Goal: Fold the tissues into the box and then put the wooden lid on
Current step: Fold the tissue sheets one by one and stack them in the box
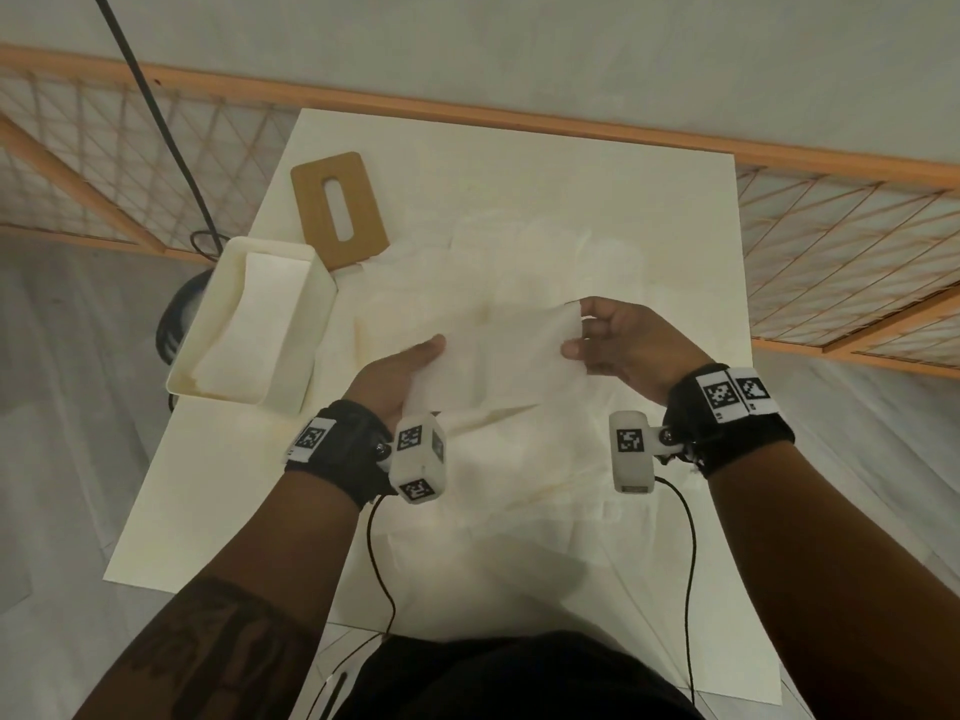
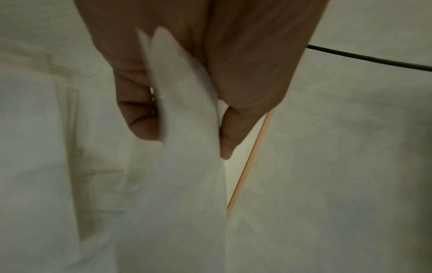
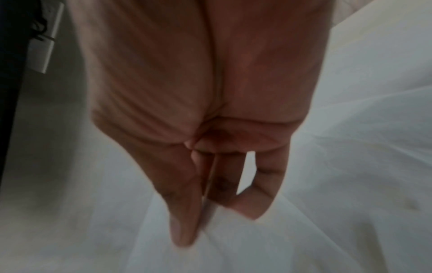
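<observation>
Head view: we hold one tissue [image 1: 498,356] stretched between both hands above the counter [image 1: 675,210].
Our left hand [image 1: 397,374] pinches its left end, and our right hand [image 1: 623,343] pinches its right edge. More tissues lie beneath. At the left sits the box [image 1: 304,324] with tissue inside; the wooden lid [image 1: 340,210] lies just behind.

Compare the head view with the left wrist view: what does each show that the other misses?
Only the head view shows the box with tissue already inside, the wooden lid lying beside it on the table, and the right hand pinching the tissue. Only the left wrist view shows the tissue running between thumb and fingers. Both show the left hand holding that tissue.
</observation>
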`<move>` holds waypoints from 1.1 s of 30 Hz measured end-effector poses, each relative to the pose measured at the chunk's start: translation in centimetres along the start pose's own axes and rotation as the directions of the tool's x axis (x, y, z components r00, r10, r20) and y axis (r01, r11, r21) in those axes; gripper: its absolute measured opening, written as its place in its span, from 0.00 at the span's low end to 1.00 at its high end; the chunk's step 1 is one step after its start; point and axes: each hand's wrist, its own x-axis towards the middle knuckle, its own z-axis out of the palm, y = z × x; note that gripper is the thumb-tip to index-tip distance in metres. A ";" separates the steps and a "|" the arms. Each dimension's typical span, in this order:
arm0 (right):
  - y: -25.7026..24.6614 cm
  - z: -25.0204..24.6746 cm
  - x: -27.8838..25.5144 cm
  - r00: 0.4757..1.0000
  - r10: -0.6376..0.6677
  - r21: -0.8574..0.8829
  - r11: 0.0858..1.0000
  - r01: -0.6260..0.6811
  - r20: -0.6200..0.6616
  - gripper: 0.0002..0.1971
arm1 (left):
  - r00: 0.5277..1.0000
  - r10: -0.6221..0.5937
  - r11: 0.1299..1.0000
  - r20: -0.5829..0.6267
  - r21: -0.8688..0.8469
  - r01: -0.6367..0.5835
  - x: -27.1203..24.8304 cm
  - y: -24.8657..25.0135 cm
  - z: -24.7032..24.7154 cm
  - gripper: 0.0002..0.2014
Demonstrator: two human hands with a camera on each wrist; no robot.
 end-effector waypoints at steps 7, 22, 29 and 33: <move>1.4 0.4 -0.6 0.996 0.074 0.024 0.997 -0.073 -0.054 0.20 | 0.989 0.125 0.974 -0.085 0.201 -0.105 1.2 -1.5 -0.5 0.16; 7.5 -0.2 -0.9 0.948 0.132 -0.628 0.721 -0.293 -0.291 0.13 | 0.969 0.228 0.534 0.090 0.821 -0.202 0.0 -8.1 -1.7 0.07; 9.1 1.2 -0.7 0.945 0.061 -0.738 0.609 -0.289 -0.320 0.19 | 0.961 0.271 0.399 0.052 0.902 -0.161 0.5 -9.4 -1.3 0.06; 9.3 1.5 -0.1 0.933 0.115 -0.731 0.591 -0.339 -0.340 0.18 | 0.962 0.265 0.280 0.072 0.949 -0.148 1.2 -8.9 -1.0 0.13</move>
